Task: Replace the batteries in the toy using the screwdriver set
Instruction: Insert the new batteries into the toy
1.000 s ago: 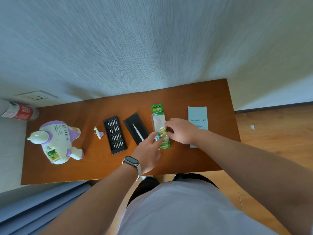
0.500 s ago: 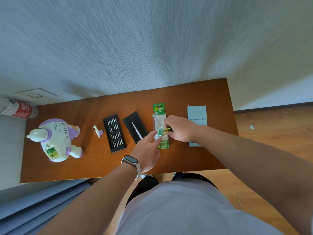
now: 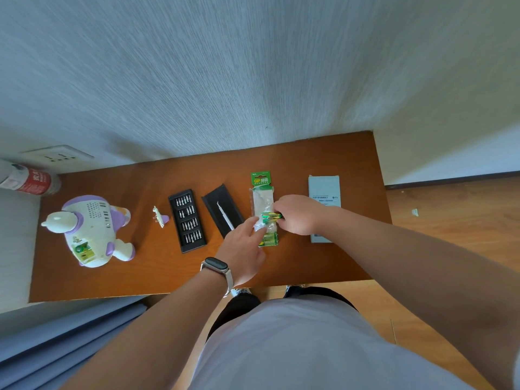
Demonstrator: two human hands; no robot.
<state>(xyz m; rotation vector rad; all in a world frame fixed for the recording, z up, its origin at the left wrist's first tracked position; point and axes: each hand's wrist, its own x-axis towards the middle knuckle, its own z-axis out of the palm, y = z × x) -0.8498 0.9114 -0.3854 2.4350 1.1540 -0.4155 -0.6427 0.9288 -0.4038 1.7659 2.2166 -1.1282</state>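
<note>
My right hand [image 3: 295,216] is curled tight, pinching the green batteries [image 3: 270,215] that I'm drawing sideways out of the battery pack [image 3: 262,192]. My left hand [image 3: 243,243] lies flat, its straight fingers [image 3: 252,221] pressing the pack's clear plastic down onto the table [image 3: 323,153].

If the plastic gives all at once, I think the batteries could jerk free of my pinch and roll, and the table's near edge is not far from the pack. If my left hand eases its pressure, the whole pack would probably slide along with the pull instead of letting go. The batteries left at the pack's lower end might also spill out.

The batteries sit between my two hands, over the middle of the pack, touching my right fingertips.

Just left of the pack lies the black lid [image 3: 222,211] with a slim metal tool in it. Further left is the bit tray [image 3: 187,219], then the small battery cover [image 3: 159,216]. The toy [image 3: 90,229] lies furthest left, well apart from the pack, with its underside up. A pale box [image 3: 323,190] lies right of the pack.
</note>
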